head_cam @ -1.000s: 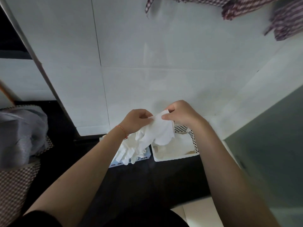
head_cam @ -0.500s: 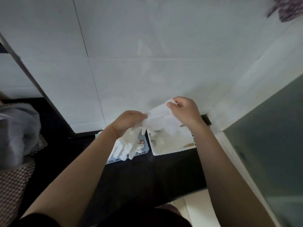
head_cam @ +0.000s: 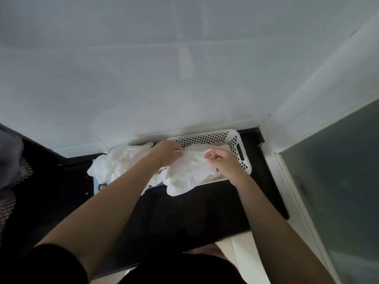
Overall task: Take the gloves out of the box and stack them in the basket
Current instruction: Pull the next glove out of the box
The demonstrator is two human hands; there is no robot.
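A white perforated basket [head_cam: 240,149] stands on the dark counter against the wall. A white glove [head_cam: 188,173] lies spread across the basket, its fingers hanging over the front rim. My left hand [head_cam: 168,152] holds the glove's far left end. My right hand [head_cam: 223,162] pinches its right edge over the basket. Left of the basket, a crumpled heap of white gloves [head_cam: 117,165] spills out of the blue glove box [head_cam: 98,186], which my left forearm partly hides.
White tiled wall rises straight behind the basket. A white frame and frosted glass panel [head_cam: 338,181] close off the right. Grey cloth over a woven basket [head_cam: 10,160] sits at the far left. The dark counter [head_cam: 184,212] ends at a front edge near my body.
Both hands have come down from chest height with the glove and laid it across the basket. The view has tilted down and nearer to the counter.
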